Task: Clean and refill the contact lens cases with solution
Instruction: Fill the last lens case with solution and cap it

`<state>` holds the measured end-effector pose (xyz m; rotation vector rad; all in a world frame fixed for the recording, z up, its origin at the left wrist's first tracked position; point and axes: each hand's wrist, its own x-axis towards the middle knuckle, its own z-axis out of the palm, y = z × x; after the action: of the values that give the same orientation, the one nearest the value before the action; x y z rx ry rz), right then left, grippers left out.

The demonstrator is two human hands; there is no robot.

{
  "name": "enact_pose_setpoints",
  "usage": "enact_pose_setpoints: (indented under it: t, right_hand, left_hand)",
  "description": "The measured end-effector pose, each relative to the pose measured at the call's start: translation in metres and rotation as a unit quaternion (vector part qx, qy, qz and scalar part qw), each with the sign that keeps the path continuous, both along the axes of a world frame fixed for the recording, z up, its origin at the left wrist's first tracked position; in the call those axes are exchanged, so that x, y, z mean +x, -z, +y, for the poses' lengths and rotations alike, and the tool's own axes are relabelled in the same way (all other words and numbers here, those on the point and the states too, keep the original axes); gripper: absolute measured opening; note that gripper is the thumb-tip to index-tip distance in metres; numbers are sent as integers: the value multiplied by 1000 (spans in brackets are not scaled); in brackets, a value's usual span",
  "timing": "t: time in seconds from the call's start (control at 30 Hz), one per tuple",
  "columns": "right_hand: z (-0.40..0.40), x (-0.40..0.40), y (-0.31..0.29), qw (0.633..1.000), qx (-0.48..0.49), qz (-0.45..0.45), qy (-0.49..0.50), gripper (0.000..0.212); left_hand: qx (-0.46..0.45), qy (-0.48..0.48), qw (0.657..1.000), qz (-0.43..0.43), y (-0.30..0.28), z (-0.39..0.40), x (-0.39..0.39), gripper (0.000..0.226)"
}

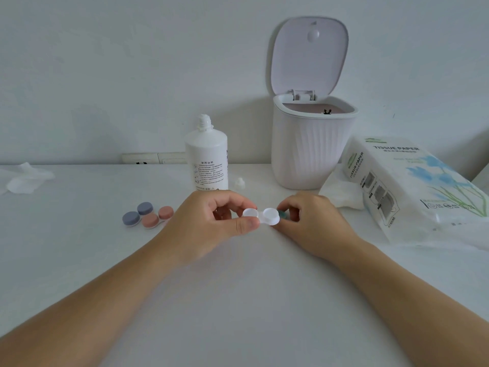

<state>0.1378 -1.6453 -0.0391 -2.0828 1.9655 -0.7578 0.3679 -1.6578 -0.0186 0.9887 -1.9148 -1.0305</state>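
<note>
Your left hand (211, 221) pinches the left well of the white lens case (262, 216) between thumb and fingers, just above the worktop (238, 300) at centre. Your right hand (309, 223) curls round a teal cap (281, 215) at the case's right end. The step looks like capping or uncapping that well, which one you cannot tell. Keep the case level so nothing spills, brace it firmly with the left, and turn the cap squarely on its thread.

The solution bottle (207, 157) stands uncapped just behind your hands, with its small cap (239, 183) beside it, so avoid reaching forward blindly. The other lens cases (148, 215) lie near your left wrist and the tissue pack (412, 186) crowds the right. The bare worktop nearer you is your free room.
</note>
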Motion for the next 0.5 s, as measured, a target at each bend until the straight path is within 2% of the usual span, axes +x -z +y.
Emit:
enact_pose_setpoints:
  t: [0.07,0.13,0.3,0.4,0.5]
  right_hand:
    - [-1,-1,2,999,-2,-36,0,13]
    - [-1,-3,1,991,-3,-130,8,7]
    - [2,-9,-11,945,-8,-326,10,5]
    - [6,-9,-18,920,-12,-390,-31,23]
    - [9,-7,-22,909,-16,-412,-61,16]
  left_hand:
    - [-1,-1,1000,-1,0,-1,1,12]
    - [-3,-2,1000,-4,1,-2,1,12]
    - [-12,-6,1000,-15,1,-4,2,12]
    - [-15,-3,1000,-23,0,-3,2,12]
    - [-14,-1,1000,-27,0,-3,1,13]
